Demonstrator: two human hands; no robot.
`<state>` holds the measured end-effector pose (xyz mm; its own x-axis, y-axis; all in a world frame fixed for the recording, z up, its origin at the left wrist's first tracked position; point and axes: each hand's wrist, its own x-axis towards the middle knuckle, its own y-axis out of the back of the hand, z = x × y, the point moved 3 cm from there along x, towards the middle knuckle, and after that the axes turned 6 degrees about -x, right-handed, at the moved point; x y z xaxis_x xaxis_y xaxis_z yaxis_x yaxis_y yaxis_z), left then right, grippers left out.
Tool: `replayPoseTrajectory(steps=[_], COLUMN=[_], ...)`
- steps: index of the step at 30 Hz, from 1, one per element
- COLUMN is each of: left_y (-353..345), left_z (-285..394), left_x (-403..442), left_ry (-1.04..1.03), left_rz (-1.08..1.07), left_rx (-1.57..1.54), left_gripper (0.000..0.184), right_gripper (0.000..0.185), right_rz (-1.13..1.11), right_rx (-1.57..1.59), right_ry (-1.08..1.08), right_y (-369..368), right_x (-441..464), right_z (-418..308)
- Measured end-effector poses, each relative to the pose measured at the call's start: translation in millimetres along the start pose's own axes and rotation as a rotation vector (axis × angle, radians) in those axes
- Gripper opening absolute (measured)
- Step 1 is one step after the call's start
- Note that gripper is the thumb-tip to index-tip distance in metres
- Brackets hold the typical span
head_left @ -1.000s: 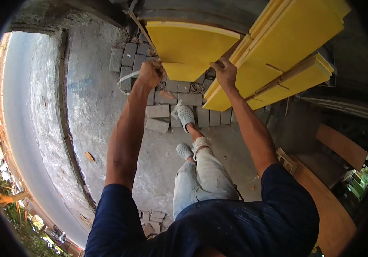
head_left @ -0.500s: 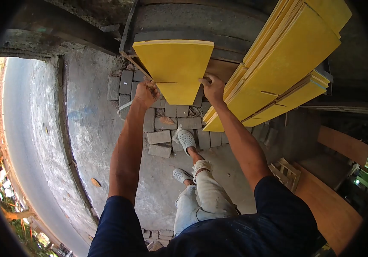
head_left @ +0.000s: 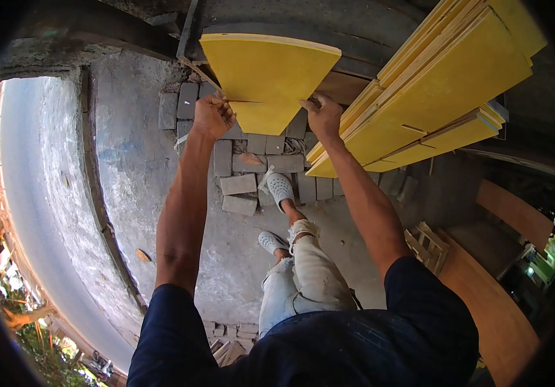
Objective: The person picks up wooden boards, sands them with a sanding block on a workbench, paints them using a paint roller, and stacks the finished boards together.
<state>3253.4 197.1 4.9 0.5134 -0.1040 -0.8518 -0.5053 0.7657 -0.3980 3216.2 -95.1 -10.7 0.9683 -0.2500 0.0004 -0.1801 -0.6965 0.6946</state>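
Note:
A flat yellow board with a narrow slot in its left side stands between my hands, wider at its far end. My left hand is closed at the board's left edge beside the slot, its fingers curled and partly hidden. On the opposite edge, my right hand pinches the board between thumb and fingers. Just right of that hand leans a stack of similar yellow boards, some with slots too.
Grey paving blocks, some loose, lie under the board and before my feet. A wooden crate and a long brown panel are at the right. Dark beams cross the top left. A road runs along the left.
The view has shifted, so most things sit higher in it. The board's far end looks wider and more tilted. My left hand has turned slightly at the edge; my right keeps its pinch.

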Motion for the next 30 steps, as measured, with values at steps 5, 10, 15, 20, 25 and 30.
replayPoseTrajectory(steps=[5,10,15,20,25,30], left_y=[16.9,25.1,15.0,0.5,-13.4,-14.9], left_z=[-11.9,-20.7,-14.7,-17.4,-19.5,-19.2], left_x=[22.3,30.0,33.7,32.5,41.7,49.2], left_ry=[-0.015,0.006,0.011,0.006,-0.004,-0.044], left_rz=[0.007,-0.046,-0.031,-0.012,-0.024,-0.004], left_rx=[0.097,0.068,0.081,0.116,0.118,0.167], left_gripper=[0.013,0.011,0.013,0.009,0.011,0.011], right_gripper=[0.024,0.025,0.024,0.022,0.022,0.023], right_rz=[-0.053,-0.026,-0.003,-0.005,0.010,-0.011], right_rx=[-0.006,0.006,-0.050,-0.032,-0.009,-0.070], right_ry=[-0.059,-0.069,-0.055,-0.068,-0.140,-0.122], right_y=[-11.7,-21.0,-20.4,-11.5,-12.0,-9.1], right_x=[-3.7,1.4,5.2,10.4,13.2,10.8], right_z=[8.2,26.1,28.7,27.7,37.1,32.2])
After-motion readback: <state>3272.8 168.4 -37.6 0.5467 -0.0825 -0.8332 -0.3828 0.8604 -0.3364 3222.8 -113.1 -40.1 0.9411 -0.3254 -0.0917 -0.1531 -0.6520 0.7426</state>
